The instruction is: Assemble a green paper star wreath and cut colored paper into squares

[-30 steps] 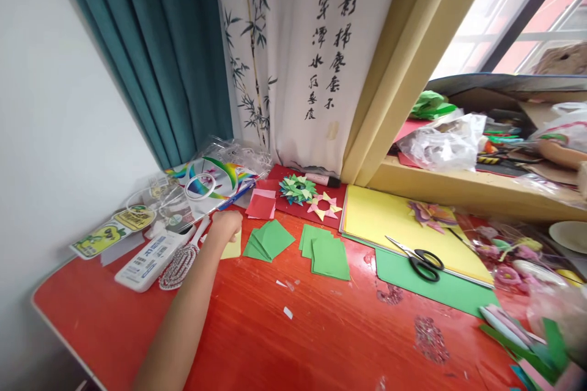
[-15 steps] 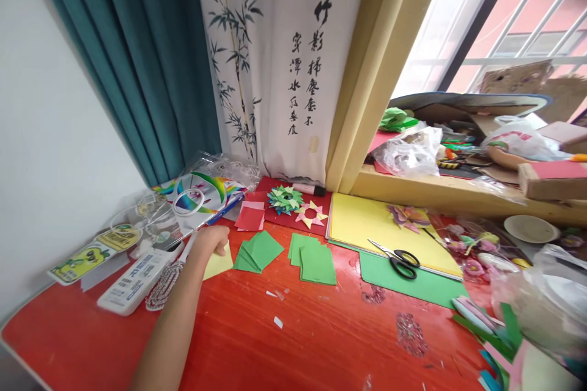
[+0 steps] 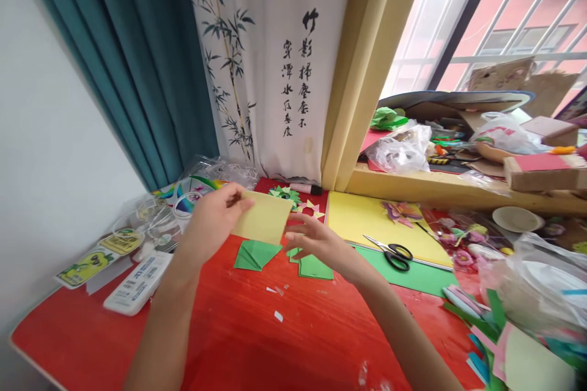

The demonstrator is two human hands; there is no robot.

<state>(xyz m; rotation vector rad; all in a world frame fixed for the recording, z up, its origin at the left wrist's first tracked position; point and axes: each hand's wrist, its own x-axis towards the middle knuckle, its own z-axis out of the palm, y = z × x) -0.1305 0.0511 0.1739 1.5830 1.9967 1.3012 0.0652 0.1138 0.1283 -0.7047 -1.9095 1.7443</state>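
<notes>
My left hand (image 3: 211,220) pinches the left edge of a square sheet of yellow paper (image 3: 263,219), raised above the table. On the sheet's other side is my right hand (image 3: 318,243), its fingers apart by the right edge; whether they touch the paper I cannot make out. Below the sheet lie some green paper squares (image 3: 254,256), and beside them a second group of green squares (image 3: 316,267), partly covered by my right fingers. Behind the yellow sheet, a green folded-paper ring (image 3: 285,193) and a pink and yellow paper star (image 3: 312,208) are partly hidden.
Black-handled scissors (image 3: 395,255) rest across yellow sheets (image 3: 353,218) and green paper (image 3: 424,278). A white box (image 3: 137,284) lies left on the red table (image 3: 257,348). Paper strips (image 3: 495,317) and plastic bags (image 3: 527,275) crowd the right side. A cluttered window sill (image 3: 413,186) stands behind.
My left hand has lifted the yellow paper off the table and brought it rightward. My right hand has come into view beside it. The camera view has shifted slightly.
</notes>
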